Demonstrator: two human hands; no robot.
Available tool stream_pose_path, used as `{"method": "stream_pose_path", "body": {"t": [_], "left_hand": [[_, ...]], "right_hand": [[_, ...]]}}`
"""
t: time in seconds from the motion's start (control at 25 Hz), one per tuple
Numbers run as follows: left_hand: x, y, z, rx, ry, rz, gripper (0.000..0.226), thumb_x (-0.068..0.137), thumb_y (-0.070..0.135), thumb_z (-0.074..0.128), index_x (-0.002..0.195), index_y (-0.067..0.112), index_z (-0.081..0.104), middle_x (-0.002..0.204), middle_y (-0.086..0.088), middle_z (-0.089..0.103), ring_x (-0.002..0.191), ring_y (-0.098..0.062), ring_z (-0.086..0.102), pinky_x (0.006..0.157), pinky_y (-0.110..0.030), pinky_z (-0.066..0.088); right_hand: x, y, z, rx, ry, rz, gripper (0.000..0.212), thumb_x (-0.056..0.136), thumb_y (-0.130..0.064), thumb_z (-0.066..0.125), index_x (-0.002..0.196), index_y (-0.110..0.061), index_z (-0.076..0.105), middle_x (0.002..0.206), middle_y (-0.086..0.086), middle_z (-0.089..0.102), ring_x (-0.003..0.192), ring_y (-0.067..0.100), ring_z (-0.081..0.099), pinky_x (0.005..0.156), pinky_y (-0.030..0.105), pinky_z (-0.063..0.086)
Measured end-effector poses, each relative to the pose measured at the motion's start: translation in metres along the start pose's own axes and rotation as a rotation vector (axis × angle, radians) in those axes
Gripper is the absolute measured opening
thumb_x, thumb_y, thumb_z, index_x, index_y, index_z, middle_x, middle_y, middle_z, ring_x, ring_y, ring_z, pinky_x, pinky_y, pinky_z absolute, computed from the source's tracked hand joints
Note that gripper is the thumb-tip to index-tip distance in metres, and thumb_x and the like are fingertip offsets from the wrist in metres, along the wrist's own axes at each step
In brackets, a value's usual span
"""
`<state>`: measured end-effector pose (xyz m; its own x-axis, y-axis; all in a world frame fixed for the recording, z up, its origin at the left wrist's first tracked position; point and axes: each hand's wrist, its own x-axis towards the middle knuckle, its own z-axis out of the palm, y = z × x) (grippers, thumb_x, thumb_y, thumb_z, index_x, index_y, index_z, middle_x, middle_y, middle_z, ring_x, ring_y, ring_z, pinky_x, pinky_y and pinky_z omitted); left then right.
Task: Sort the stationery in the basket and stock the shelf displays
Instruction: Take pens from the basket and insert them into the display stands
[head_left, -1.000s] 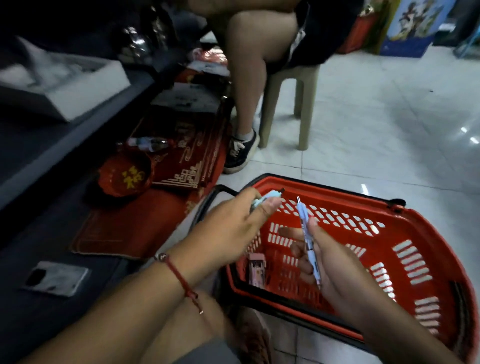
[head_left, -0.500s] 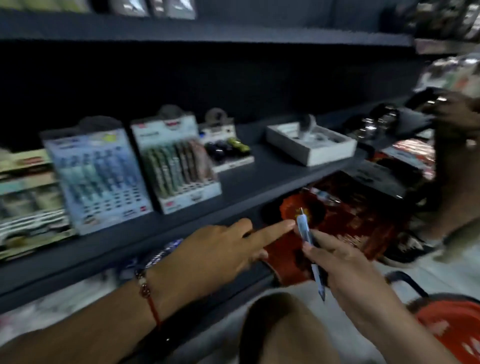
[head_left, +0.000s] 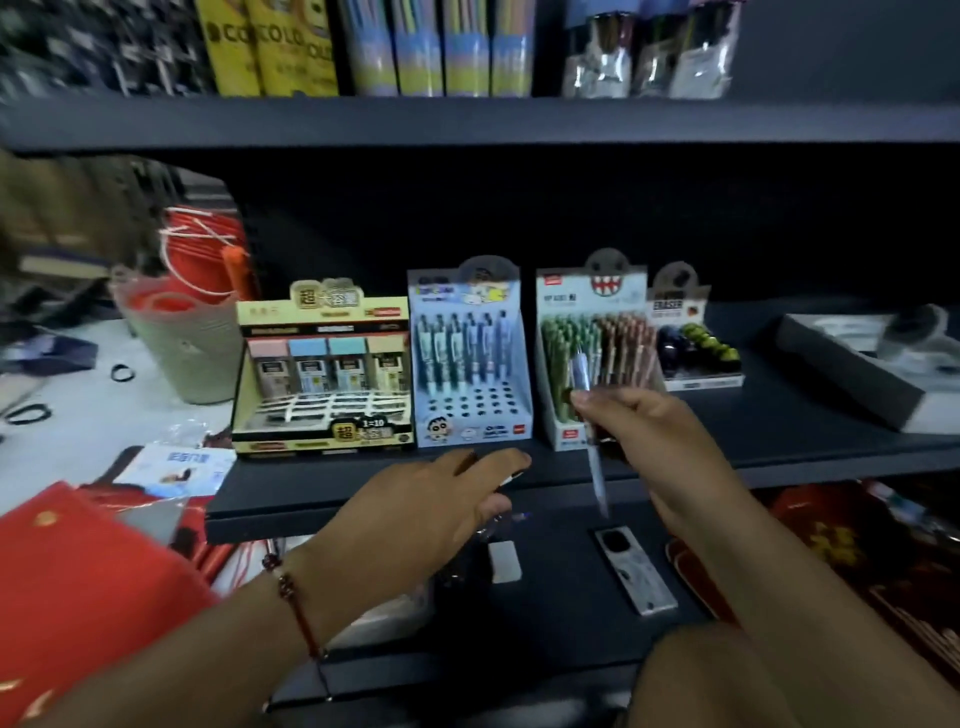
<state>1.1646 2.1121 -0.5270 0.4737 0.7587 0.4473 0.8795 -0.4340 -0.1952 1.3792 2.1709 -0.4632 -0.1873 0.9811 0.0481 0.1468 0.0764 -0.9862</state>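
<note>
Here a pale blue pen (head_left: 589, 415) stands nearly upright, tip down, pinched in the fingers of the right hand (head_left: 654, 436) just in front of the green-and-brown pen display (head_left: 597, 358) on the dark shelf (head_left: 779, 431). The left hand (head_left: 431, 499) reaches toward the blue pen display (head_left: 470, 353), fingers stretched; something thin seems tucked under them, though blur hides it. A yellow eraser display (head_left: 322, 374) stands to the left.

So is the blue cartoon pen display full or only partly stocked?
Partly stocked. The blue pen display holds pens only in its back rows; the front rows of holes sit empty.
</note>
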Motion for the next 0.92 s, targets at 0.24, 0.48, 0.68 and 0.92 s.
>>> {"method": "stream_pose_path", "body": {"t": [0.24, 0.48, 0.68, 0.92], "left_hand": [[0.004, -0.038, -0.01, -0.127, 0.016, -0.161, 0.043, 0.102, 0.045, 0.03, 0.145, 0.039, 0.03, 0.098, 0.013, 0.058, 0.066, -0.009, 0.058, 0.048, -0.025, 0.046], [0.025, -0.071, 0.031, -0.106, 0.013, -0.145, 0.049, 0.1, 0.049, 0.029, 0.148, 0.038, 0.032, 0.089, 0.009, 0.049, 0.057, -0.01, 0.041, 0.045, -0.026, 0.039], [0.028, -0.093, 0.05, -0.152, -0.013, -0.194, 0.049, 0.1, 0.049, 0.029, 0.147, 0.038, 0.035, 0.089, 0.011, 0.048, 0.058, -0.007, 0.037, 0.048, -0.02, 0.031], [0.021, -0.11, 0.067, -0.175, -0.035, -0.234, 0.046, 0.102, 0.052, 0.028, 0.147, 0.041, 0.033, 0.089, 0.014, 0.045, 0.062, -0.004, 0.035, 0.051, -0.016, 0.028]], "right_hand": [[0.063, -0.019, 0.051, -0.03, 0.093, -0.26, 0.016, 0.089, -0.011, 0.07, 0.074, -0.017, 0.068, 0.074, 0.003, 0.072, 0.07, 0.02, 0.066, 0.07, 0.034, 0.05], [0.132, 0.011, 0.076, -0.385, 0.213, -0.527, 0.01, 0.091, -0.017, 0.066, 0.082, -0.013, 0.064, 0.066, 0.003, 0.066, 0.061, 0.021, 0.062, 0.052, 0.027, 0.046], [0.162, 0.022, 0.096, -0.545, 0.275, -0.568, 0.004, 0.095, -0.018, 0.06, 0.095, -0.014, 0.062, 0.068, -0.004, 0.061, 0.06, 0.009, 0.059, 0.047, 0.024, 0.042], [0.178, 0.026, 0.104, -0.658, 0.319, -0.5, 0.022, 0.096, -0.011, 0.058, 0.078, -0.02, 0.051, 0.059, -0.013, 0.046, 0.05, -0.015, 0.049, 0.046, 0.005, 0.034]]}}
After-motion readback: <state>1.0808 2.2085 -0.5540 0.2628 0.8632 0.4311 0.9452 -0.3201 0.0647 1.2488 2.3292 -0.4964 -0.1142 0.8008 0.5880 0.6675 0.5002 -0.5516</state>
